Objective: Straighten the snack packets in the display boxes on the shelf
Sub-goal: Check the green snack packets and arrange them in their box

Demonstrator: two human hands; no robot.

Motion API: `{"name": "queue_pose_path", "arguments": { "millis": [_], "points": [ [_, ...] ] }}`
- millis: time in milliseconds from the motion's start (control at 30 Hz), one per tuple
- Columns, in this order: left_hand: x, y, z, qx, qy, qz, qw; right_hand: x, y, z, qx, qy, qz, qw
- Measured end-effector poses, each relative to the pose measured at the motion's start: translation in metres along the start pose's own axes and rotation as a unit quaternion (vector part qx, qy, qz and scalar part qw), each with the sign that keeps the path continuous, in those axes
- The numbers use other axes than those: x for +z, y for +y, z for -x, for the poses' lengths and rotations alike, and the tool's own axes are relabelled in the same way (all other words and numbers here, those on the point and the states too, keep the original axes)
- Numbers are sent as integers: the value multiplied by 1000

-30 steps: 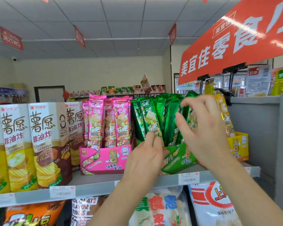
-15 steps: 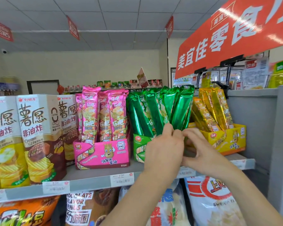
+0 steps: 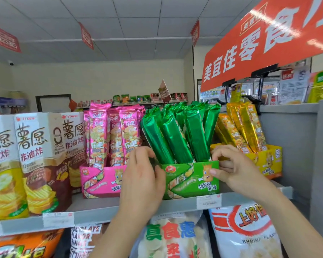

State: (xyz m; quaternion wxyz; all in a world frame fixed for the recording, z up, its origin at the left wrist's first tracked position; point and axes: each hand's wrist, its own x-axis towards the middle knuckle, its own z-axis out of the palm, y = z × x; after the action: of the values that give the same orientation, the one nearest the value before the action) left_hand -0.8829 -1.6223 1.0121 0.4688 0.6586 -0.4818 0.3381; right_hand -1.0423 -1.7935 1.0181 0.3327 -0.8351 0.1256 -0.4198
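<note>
Gripping green display box [image 3: 191, 180] by its left top corner with left grip [image 3: 142, 176], pinching its right edge with right grip [image 3: 230, 169]. Packed with leaning green snack packets [image 3: 175, 138].

Green snack packets [image 3: 177, 135] fanned, leaning, in green display box [image 3: 192, 178].

Left grip [image 3: 142, 176] and right grip [image 3: 234, 169] curled, arms raised.
</note>
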Motion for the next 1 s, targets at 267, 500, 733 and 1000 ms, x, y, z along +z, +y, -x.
{"name": "queue_pose_path", "arguments": {
  "millis": [267, 500, 733, 1000],
  "points": [
    [-1, 12, -2, -101, -26, 155, 982, -13, 3, -8, 34, -59, -83, 994],
    [-2, 20, -3, -60, -47, 90, 993, 0, -38, -2, -31, 101, 35, 994],
    [-3, 20, -14, 45, -77, 4, 996, 37, -74, -21, -70, 138, 154, 976],
    [0, 16, -40, -6, -29, -4, 1000, 36, -71, -34, -55, 209, 231, 949]
  ]
}}
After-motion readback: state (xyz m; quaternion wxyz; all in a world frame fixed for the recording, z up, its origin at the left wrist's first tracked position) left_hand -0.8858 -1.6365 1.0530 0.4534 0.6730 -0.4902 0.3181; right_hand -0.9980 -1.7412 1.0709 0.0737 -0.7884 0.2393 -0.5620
